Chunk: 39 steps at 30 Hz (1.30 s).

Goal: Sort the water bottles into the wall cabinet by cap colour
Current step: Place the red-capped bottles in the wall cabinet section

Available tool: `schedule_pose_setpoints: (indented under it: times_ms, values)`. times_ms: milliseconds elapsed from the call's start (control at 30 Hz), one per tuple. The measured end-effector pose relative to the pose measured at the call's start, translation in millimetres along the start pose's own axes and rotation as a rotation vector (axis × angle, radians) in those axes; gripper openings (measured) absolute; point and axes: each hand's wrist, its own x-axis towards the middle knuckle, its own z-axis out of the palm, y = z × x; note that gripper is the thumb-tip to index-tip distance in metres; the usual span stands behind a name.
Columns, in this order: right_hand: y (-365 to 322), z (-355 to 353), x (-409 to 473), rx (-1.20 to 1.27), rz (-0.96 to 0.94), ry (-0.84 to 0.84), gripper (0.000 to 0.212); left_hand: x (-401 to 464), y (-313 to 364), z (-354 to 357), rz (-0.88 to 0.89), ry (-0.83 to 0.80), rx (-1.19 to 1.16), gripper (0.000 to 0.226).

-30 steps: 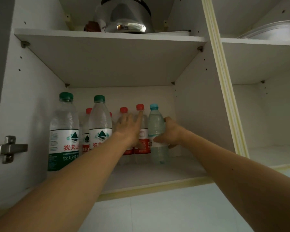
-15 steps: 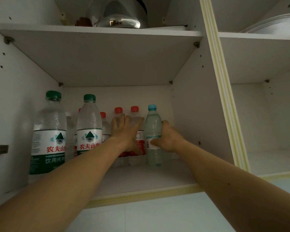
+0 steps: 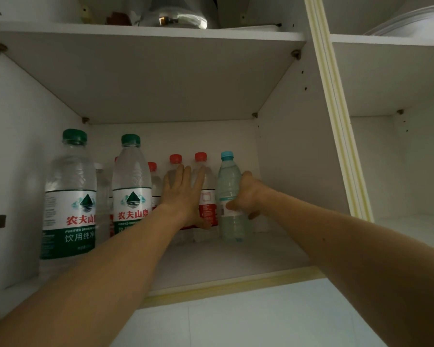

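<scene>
Your right hand (image 3: 246, 196) curls around the blue-capped bottle (image 3: 229, 196), which stands upright on the cabinet shelf (image 3: 236, 261). At its nine o'clock, your left hand (image 3: 186, 194) presses straight, spread fingers against the red-capped bottles (image 3: 207, 196). Two green-capped bottles (image 3: 130, 186) stand farther toward nine o'clock.

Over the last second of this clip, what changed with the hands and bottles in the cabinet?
Little changed. The left hand flattened its straight fingers against the two red-capped bottles. The right hand kept gripping the blue-capped bottle, standing at the row's right end. The green-capped bottles stayed put; only the camera shifted.
</scene>
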Motion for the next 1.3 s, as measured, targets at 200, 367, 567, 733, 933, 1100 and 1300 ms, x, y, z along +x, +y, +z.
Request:
schedule_pose_setpoints:
  times_ms: [200, 367, 567, 733, 933, 1100, 1300]
  values:
    - [-10.6, 0.0, 10.6, 0.025, 0.080, -0.057, 0.077, 1.0, 0.1, -4.4, 0.002, -0.009, 0.040, 0.148]
    - [-10.3, 4.3, 18.4, 0.047, 0.108, -0.075, 0.082, 1.8, 3.1, -3.1, -0.003, -0.026, 0.075, 0.149]
    - [-8.2, 12.5, 27.2, 0.044, 0.092, -0.060, 0.084, 6.8, 2.1, -1.2, -0.031, -0.042, 0.088, 0.151]
    - [-5.1, 13.4, 32.7, 0.056, 0.070, -0.056, 0.090, 11.0, 3.2, -1.7, -0.031, -0.030, 0.093, 0.152]
    - [4.7, 15.3, 36.3, 0.004, 0.009, -0.042, 0.087, 1.5, 7.2, -3.1, 0.046, 0.067, 0.072, 0.138]
    - [12.6, 11.7, 39.8, -0.067, -0.034, -0.031, 0.094, -20.0, 17.0, -42.3, 0.221, 0.248, -0.391, 0.099]
    - [6.4, 10.1, 33.7, -0.184, -0.065, 0.031, 0.087, -102.0, 3.2, -79.8, 0.134, 0.542, -0.470, 0.080]
